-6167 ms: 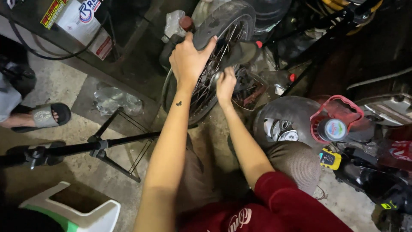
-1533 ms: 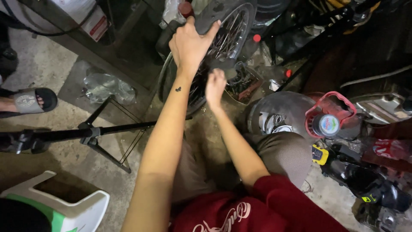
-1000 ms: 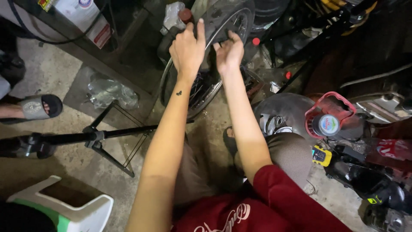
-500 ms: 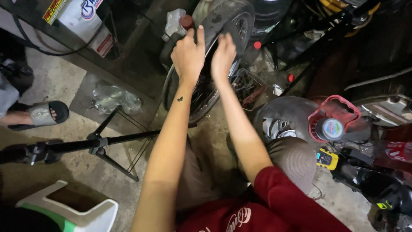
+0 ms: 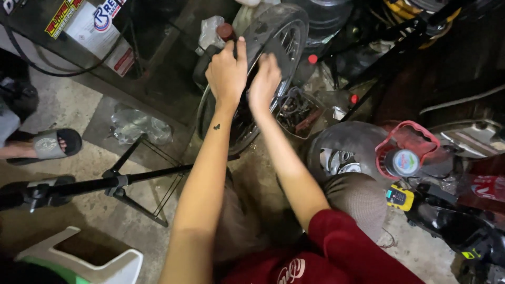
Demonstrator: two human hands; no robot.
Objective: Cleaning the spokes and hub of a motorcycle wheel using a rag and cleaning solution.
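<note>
A spoked motorcycle wheel with a black tyre [image 5: 286, 29] stands upright on the floor in front of me. My left hand [image 5: 227, 73] lies on the tyre's left side with the fingers curled over the rubber. My right hand [image 5: 264, 81] rests flat on the tyre and spokes just to the right, fingers together and slightly blurred. Both forearms reach forward from my red shirt at the bottom of the view.
A black tripod stand [image 5: 118, 184] crosses the floor at left. Another person's sandalled foot [image 5: 50, 144] is at the far left. A white plastic stool [image 5: 79, 260] sits at bottom left. Another wheel [image 5: 342, 152], a red-handled container [image 5: 402, 158] and tools crowd the right.
My right hand has risen from the lower spokes to the tyre beside my left hand and now slides down a little. My left hand stays on the tyre.
</note>
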